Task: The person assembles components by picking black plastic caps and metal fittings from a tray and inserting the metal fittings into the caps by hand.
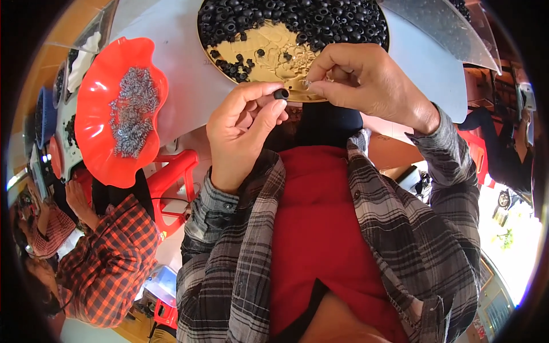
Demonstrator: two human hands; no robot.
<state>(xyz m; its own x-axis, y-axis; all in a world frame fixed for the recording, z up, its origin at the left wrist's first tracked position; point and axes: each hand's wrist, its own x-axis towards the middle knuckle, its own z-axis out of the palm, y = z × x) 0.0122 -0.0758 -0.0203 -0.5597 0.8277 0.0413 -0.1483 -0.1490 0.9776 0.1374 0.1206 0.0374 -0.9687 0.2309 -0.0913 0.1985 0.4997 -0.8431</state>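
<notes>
My small hollow plastic cylinder [281, 94] is black, the round shallow tray [274, 43] gold, the scalloped plastic bowl [94, 123] orange-red, its coiled metal springs [134, 108] silvery, my long-sleeved shirt [412, 228] grey-black-white plaid.

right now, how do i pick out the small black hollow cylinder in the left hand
Find the big round golden tray heaped mostly along its far side with glossy black hollow pieces. By its near left edge, the bare left hand pinches the small black hollow cylinder between thumb and index finger. Unlike the pieces in the tray, it is held up alone.
</notes>
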